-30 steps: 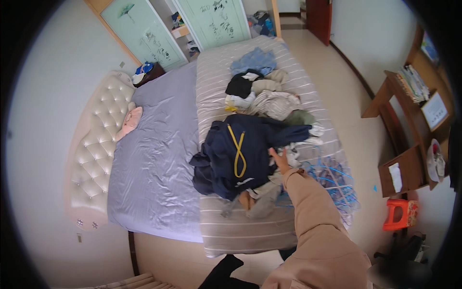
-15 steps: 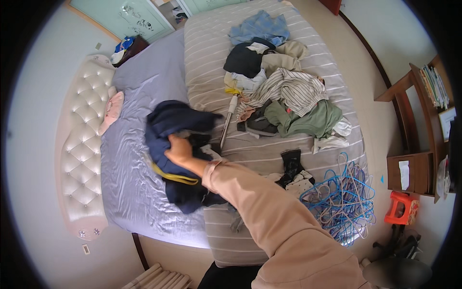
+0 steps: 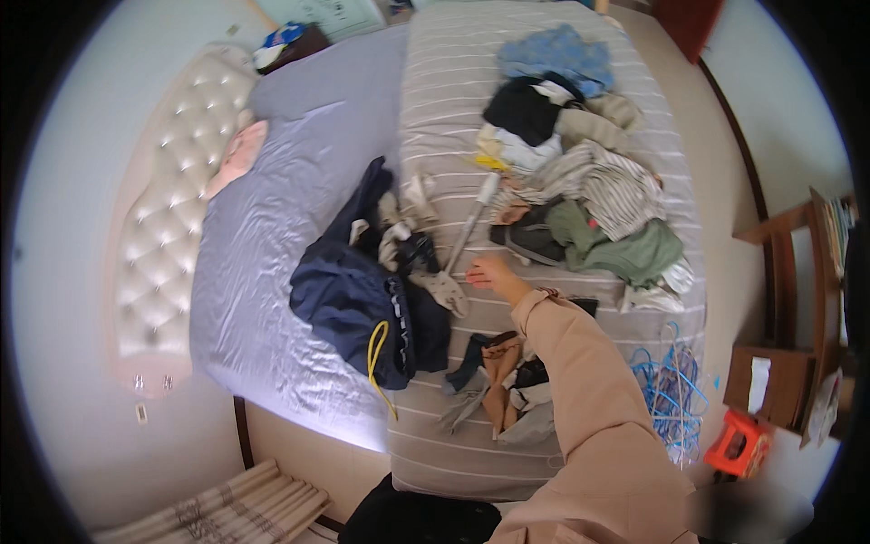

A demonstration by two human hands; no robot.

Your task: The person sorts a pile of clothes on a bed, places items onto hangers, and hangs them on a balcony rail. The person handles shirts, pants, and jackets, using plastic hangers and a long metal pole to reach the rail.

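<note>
My right hand reaches in from the lower right, over the striped bed cover. Its fingers point left and hold nothing. Just beside it lie a pale sock and the lower end of a thin rod with a white handle. Left of the hand, a navy garment with a yellow cord is spread across the seam of the two bed surfaces. Pale and black small pieces lie against it. Nearer to me sits a small heap of socks, partly behind my forearm. My left hand is out of view.
A large clothes pile with striped, green, black and blue pieces covers the far right of the bed. Blue hangers lie at its right edge. An orange stool and a wooden shelf stand right; a tufted headboard stands left.
My right hand has let go of the navy garment, now lying on the bed, and moved right toward the rod. The view has shifted, so the bed's things appear further right.
</note>
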